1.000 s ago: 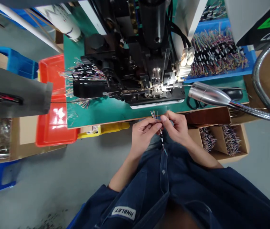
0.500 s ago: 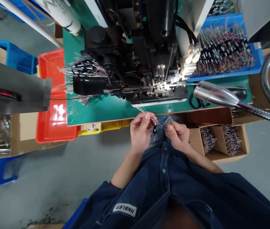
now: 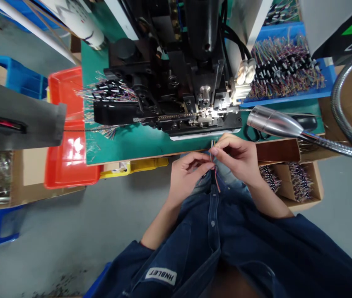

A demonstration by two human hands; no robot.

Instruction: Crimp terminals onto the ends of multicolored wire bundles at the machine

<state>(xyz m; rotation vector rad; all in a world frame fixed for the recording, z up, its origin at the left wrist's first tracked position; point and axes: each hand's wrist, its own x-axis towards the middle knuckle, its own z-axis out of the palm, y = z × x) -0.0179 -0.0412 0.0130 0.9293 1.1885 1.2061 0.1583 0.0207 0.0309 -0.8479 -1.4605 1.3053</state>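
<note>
Both my hands pinch a small wire harness [image 3: 215, 176] of thin coloured wires just below the front edge of the green bench mat [image 3: 138, 145]. My left hand [image 3: 186, 176] grips the wires from the left, fingers closed. My right hand [image 3: 238, 159] pinches the upper wire ends [image 3: 212, 144], which point up toward the black crimping machine [image 3: 176, 82]. A reddish wire hangs down between my hands over my denim lap.
A blue tray [image 3: 325, 89] of wire harnesses lies right of the machine. A metal gooseneck lamp [image 3: 275, 123] juts in from the right. Cardboard boxes [image 3: 315, 182] with more harnesses stand below it. A red tray [image 3: 67, 153] sits left; finished harnesses [image 3: 107, 91] pile beside the machine.
My hands drew back together and rose a little; the right hand now holds the wire ends upright near the machine's front, where earlier the left hand held them fanned out.
</note>
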